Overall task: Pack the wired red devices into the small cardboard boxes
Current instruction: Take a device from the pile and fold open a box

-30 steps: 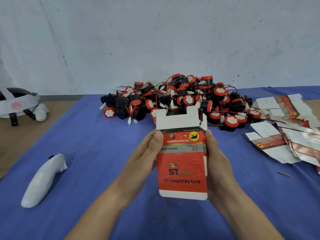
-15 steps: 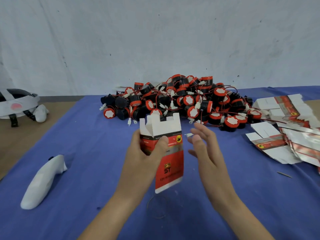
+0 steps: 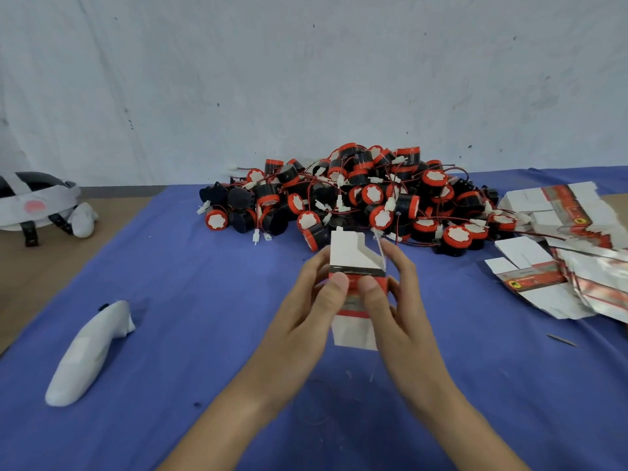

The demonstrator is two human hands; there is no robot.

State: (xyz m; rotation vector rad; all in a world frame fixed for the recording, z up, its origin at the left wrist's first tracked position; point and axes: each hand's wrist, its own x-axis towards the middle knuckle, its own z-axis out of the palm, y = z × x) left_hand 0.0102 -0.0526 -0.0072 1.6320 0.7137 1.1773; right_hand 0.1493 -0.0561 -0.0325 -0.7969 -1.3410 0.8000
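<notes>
We held the small cardboard box [image 3: 351, 258] upright above the desk [image 3: 204, 300]. Our left hand [image 3: 314, 302] and right hand [image 3: 394, 300] were both clamped on its sides, thumbs pressing the red front. The wired red devices [image 3: 373, 195] lay heaped just behind it. To square it well, we judged, we should squeeze opposite edges evenly, keep the top flaps open and avoid creasing the panels.

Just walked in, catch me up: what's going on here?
A person grips a small cardboard box with the left hand and right hand, thumbs on its front, apparently folding it into shape; top flaps stand open. The pile of wired red devices lies behind on the blue cloth, flat boxes to the right.
</notes>
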